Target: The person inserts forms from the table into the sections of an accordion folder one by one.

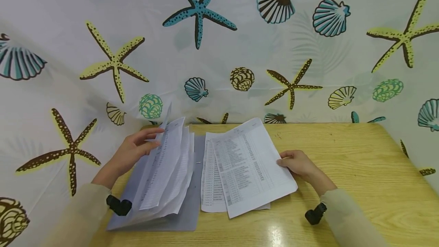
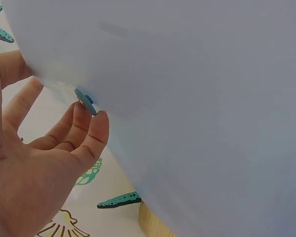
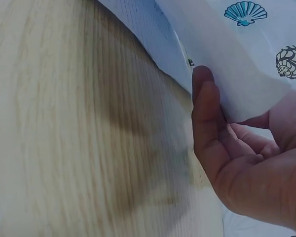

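On the left side of the table lies a grey-blue plastic folder (image 1: 128,197), standing partly open with several printed sheets (image 1: 176,151) fanned inside it. My left hand (image 1: 132,151) pinches the edge of a raised plastic flap (image 2: 197,98) of the folder. A small blue snap button (image 2: 85,101) on that flap touches the left fingertips. To the right, my right hand (image 1: 300,165) pinches the right edge of a printed sheet (image 1: 252,167) between thumb and fingers. The sheet's right side is lifted off the table, over other printed paper (image 1: 210,178).
The wooden table (image 1: 343,155) extends to the right of the papers. A white cloth (image 1: 219,48) with starfish and shells hangs behind and at both sides. A small metal fastener (image 1: 198,162) shows on the folder. Each wrist carries a black camera (image 1: 119,205).
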`<state>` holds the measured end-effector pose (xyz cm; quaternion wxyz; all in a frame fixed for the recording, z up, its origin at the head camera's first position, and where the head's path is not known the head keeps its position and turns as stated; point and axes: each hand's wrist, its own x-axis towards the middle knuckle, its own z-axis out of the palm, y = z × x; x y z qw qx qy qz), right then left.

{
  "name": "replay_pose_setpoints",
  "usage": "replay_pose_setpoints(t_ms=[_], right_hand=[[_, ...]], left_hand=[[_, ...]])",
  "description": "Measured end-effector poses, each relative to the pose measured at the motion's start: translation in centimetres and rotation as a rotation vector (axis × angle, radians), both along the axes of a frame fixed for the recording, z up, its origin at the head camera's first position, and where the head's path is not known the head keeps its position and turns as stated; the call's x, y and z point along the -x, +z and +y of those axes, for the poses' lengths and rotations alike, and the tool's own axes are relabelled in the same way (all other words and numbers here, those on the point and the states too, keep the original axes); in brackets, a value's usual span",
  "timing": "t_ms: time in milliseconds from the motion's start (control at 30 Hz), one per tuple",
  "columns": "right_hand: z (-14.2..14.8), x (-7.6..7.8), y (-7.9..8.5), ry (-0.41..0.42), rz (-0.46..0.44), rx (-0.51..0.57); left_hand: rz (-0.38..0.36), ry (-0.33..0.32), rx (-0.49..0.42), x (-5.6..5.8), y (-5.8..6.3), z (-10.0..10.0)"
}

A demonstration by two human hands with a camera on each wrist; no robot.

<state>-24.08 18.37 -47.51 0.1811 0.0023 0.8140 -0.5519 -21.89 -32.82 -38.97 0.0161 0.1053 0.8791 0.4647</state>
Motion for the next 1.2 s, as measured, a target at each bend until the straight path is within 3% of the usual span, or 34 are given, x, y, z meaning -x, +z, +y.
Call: replay_pose_setpoints(t_ms=[400, 1200], right_hand=[[-1.2, 0.2, 0.3, 0.024, 0.004, 0.072], [-2.6, 0.9, 1.1, 0.026, 0.064, 0.045]], left_hand=[[-0.017, 0.013, -0.014, -0.2, 0.3, -0.1], [0.0, 0.012, 0.008, -0.4, 0.3, -0.2]])
